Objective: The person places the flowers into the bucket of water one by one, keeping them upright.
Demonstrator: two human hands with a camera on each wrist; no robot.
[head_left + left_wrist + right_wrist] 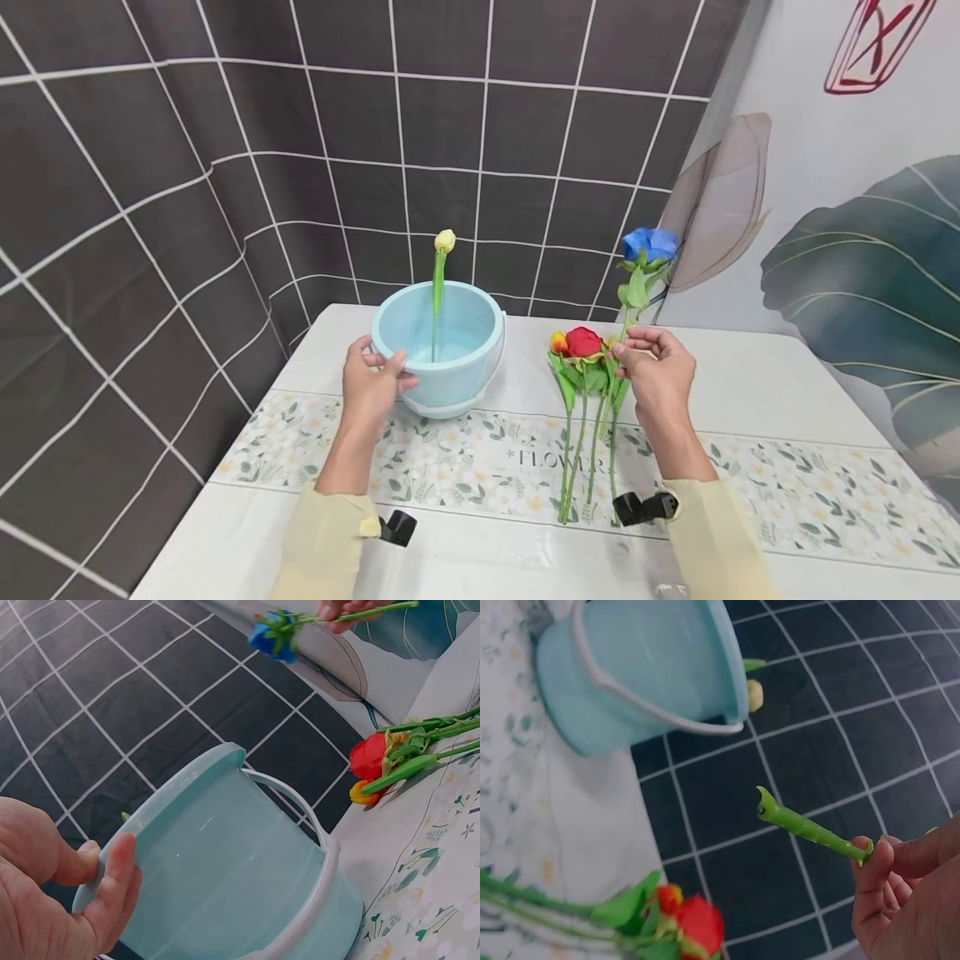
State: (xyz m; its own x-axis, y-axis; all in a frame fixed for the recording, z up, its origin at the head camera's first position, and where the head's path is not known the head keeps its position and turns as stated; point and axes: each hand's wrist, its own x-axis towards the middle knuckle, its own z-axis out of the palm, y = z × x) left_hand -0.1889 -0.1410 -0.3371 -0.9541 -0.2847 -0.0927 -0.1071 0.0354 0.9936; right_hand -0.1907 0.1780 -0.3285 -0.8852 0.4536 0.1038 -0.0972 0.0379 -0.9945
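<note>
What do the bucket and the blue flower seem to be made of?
Bucket: probably smooth, slightly glossy plastic; small highlights show on its wall.
Blue flower: perhaps matte fabric, softly folded; its stem, smooth and faintly shiny, looks like plastic.

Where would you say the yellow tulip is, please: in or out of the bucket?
In: the yellow tulip stands with its stem inside the bucket and its bloom above the rim.

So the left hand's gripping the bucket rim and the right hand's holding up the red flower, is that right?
Not quite: the right hand is holding up the blue flower, as the head view shows. The left hand does grip the bucket rim.
</note>
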